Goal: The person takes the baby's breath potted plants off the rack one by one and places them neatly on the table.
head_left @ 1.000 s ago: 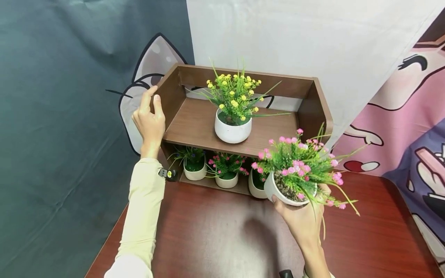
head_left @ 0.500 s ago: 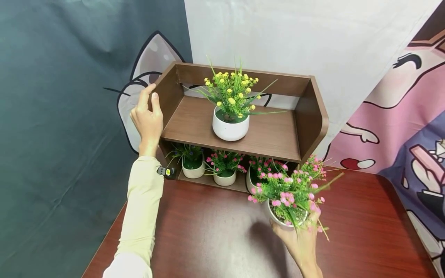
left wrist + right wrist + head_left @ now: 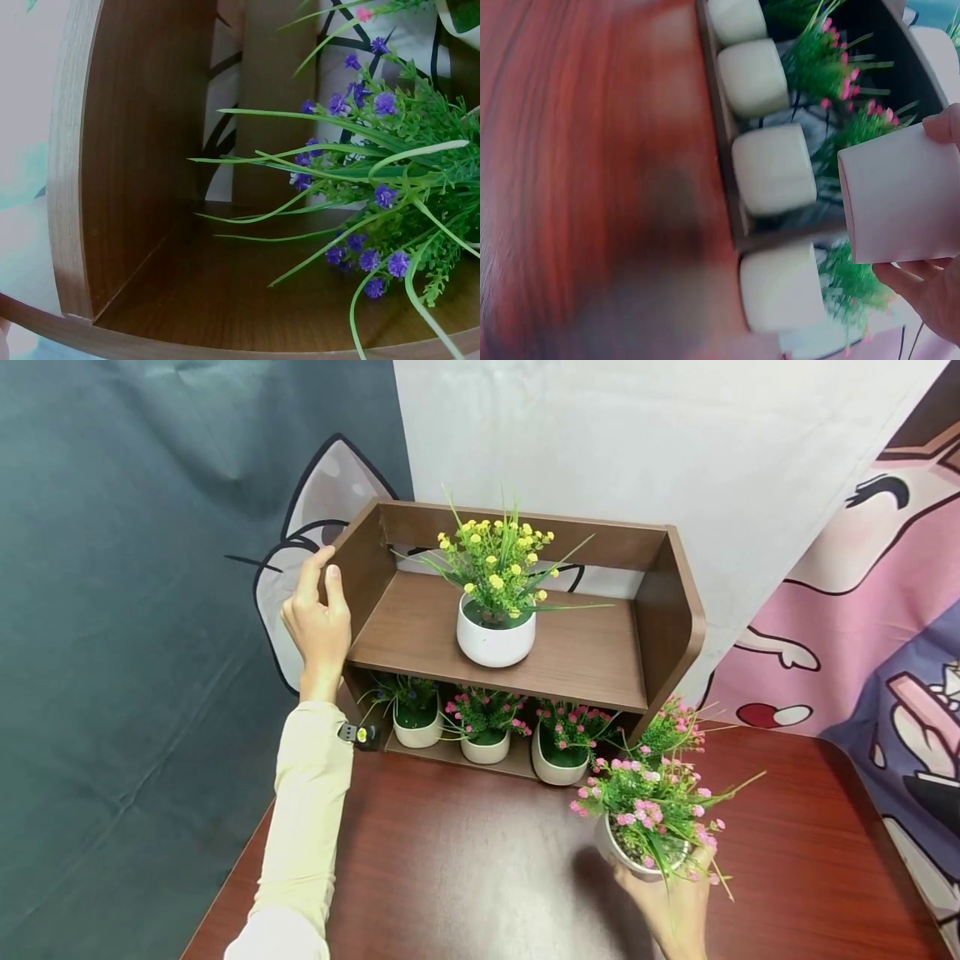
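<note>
My left hand holds the front edge of the left side panel of a brown two-tier shelf, thumb on the inner side. My right hand grips a white flowerpot from beneath and around its side. Pink flowers and green blades fill this pot, which is raised above the table and slightly tilted. On the upper tier stands a white pot with yellow flowers. The left wrist view shows purple flowers on the lower tier; the left hand is largely out of that view.
More white pots stand along the lower tier, among them a pink-flowered one at the right. Another pot stands on the red-brown table just outside the shelf's right end. Printed curtains hang behind and beside.
My right hand has carried the pink-flowered pot down and toward me from the shelf's right front, then slightly right, uncovering the lower pot behind. My left hand has stayed on the panel.
</note>
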Available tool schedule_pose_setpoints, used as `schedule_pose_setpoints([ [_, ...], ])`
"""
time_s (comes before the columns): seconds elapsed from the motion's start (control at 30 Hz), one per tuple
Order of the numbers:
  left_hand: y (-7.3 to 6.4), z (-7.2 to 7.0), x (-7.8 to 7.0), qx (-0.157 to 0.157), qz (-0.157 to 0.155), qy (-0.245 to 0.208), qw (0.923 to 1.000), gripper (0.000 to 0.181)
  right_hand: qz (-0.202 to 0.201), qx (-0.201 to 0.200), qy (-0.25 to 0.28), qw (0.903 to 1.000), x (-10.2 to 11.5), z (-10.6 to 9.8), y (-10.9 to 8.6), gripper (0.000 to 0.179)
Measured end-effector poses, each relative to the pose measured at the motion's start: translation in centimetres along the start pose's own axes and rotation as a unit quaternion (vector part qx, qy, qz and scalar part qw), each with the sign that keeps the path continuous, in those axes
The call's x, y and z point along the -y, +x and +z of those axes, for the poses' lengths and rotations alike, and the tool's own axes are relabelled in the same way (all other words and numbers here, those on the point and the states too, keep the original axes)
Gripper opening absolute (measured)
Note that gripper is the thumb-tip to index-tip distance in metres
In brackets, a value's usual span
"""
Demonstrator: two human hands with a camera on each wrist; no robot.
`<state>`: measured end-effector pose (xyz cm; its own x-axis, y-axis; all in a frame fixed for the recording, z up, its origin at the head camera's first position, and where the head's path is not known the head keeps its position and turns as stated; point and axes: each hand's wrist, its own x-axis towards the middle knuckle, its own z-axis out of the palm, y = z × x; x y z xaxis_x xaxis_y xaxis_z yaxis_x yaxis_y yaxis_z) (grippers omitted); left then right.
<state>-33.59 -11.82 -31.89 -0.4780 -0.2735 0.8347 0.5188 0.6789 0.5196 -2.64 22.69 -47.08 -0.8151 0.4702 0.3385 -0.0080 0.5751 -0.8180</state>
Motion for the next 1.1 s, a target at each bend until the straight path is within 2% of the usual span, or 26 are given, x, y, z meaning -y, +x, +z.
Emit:
schedule_pose_setpoints([
  [0.03, 0.0, 0.0, 0.0, 0.0, 0.002, 0.0, 1.0, 0.026, 0.029, -0.042, -0.073, 0.996, -0.2, -0.2, -0.2, 0.101],
  [0.17, 0.0, -0.1, -0.1, 0.004, 0.004, 0.0, 1.0, 0.026, 0.048, -0.049, -0.136, 0.9883, -1.6, -1.2, -0.4, 0.096],
  [0.33, 0.0, -0.2, -0.1, 0.005, -0.001, -0.003, 1.0, 0.026, 0.058, -0.079, -0.132, 0.9864, -2.9, -2.2, -0.2, 0.097],
  [0.53, 0.0, -0.3, -0.3, 0.009, 0.011, -0.002, 0.9999, 0.027, 0.057, -0.122, -0.122, 0.9834, -4.5, -3.1, 0.4, 0.095],
  [0.7, 0.1, -0.3, -0.3, 0.008, 0.01, -0.004, 0.9999, 0.027, 0.088, -0.163, -0.083, 0.9792, -8.4, -3.1, 0.9, 0.105],
  [0.8, 0.1, -0.3, -0.2, 0.011, 0.012, -0.003, 0.9999, 0.027, 0.092, -0.176, -0.08, 0.9769, -10.4, -3.3, 1.5, 0.106],
  [0.93, 0.1, -0.2, -0.1, 0.013, 0.005, -0.003, 0.9999, 0.027, 0.106, -0.177, -0.08, 0.9752, -11.1, -3.7, 2.3, 0.103],
  [1.1, 0.2, -0.3, -0.3, 0.011, 0.01, -0.005, 0.9999, 0.027, 0.132, -0.167, -0.086, 0.9733, -9.8, -4.0, 3.4, 0.1],
])
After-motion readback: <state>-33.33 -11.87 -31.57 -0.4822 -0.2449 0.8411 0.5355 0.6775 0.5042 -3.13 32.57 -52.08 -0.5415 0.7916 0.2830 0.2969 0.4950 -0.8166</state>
